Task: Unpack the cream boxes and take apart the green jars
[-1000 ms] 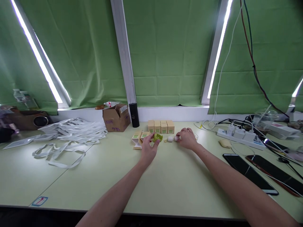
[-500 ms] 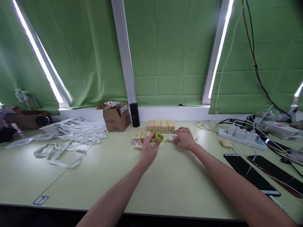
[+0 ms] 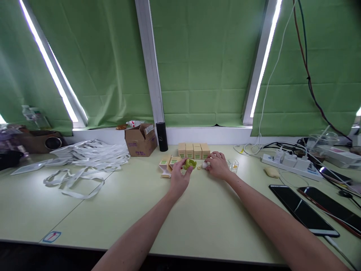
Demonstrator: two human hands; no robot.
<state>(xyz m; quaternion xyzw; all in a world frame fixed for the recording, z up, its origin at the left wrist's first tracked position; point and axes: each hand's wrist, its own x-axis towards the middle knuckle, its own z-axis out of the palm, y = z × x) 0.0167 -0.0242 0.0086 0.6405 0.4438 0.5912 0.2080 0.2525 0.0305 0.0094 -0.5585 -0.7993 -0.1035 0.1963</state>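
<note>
My left hand point(image 3: 179, 176) pinches a small yellow-green cup-like piece point(image 3: 190, 163) between thumb and fingers, just above the table. To its right, my right hand point(image 3: 217, 165) has its fingers closed on a small white piece point(image 3: 205, 165), whose exact kind I cannot make out. Between the hands, tiny yellowish bits point(image 3: 199, 168) lie on the table. Two opened cardboard boxes point(image 3: 165, 167) with green labels stand left of my left hand. Behind the hands is a row of several small closed cardboard boxes point(image 3: 189, 150). A clear glass point(image 3: 233, 165) stands beside my right wrist.
White straps point(image 3: 90, 156) are heaped at the left. A brown carton point(image 3: 140, 141) and a black cylinder point(image 3: 161, 136) stand at the back. To the right are a power strip point(image 3: 290, 163) with cables, a yellowish case point(image 3: 272, 172) and dark phones point(image 3: 301, 209).
My right hand has drawn slightly left, toward the left hand, and more of the clear glass shows. The left hand still holds the green piece. The whole view has shifted slightly.
</note>
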